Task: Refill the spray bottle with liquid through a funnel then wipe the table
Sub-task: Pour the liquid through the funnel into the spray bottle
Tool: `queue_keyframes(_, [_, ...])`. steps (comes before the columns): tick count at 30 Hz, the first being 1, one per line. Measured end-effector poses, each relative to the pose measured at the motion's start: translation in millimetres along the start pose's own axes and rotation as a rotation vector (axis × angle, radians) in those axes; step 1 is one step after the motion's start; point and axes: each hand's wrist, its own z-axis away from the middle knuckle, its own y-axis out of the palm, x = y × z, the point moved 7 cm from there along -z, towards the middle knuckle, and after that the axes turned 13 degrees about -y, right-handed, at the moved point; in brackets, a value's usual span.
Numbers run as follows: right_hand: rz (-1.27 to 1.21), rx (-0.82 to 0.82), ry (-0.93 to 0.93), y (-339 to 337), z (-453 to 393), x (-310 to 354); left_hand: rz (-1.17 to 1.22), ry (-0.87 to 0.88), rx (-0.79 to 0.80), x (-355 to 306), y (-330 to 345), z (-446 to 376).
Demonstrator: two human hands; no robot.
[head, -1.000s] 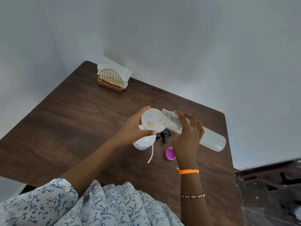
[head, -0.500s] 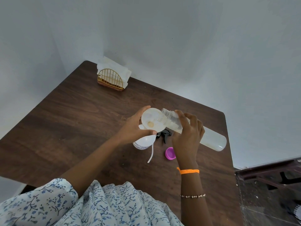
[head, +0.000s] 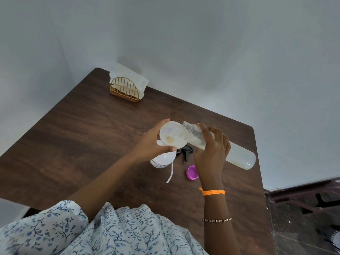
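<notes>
2 hands work near the middle of the surface [head: 77, 137]. We see the left hand [head: 149, 146] gripping the funnel [head: 172, 134] by its rim, set in the spray bottle [head: 161, 160] standing below it. At 3 o'clock of the funnel, the right hand [head: 211, 153] wraps around a clear bottle [head: 239, 159], tipped with its open mouth over the funnel. A black trigger head [head: 185, 150] and purple cap [head: 192, 172] lie at 5 o'clock. A napkin holder [head: 126, 89] sits at 11.
</notes>
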Motion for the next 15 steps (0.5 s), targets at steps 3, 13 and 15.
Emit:
queue_keyframes(3, [0.006, 0.006, -0.002, 0.7, 0.4, -0.3, -0.006, -0.008, -0.001, 1.1, 0.3, -0.1])
queue_keyframes(13, [0.002, 0.01, 0.002, 1.0, 1.3, -0.9, 0.0, -0.006, -0.003, 0.9, 0.6, -1.6])
queue_keyframes(15, [-0.003, 0.007, -0.001, 1.3, 1.5, -0.6, 0.001, -0.005, -0.001, 1.2, 0.5, -2.0])
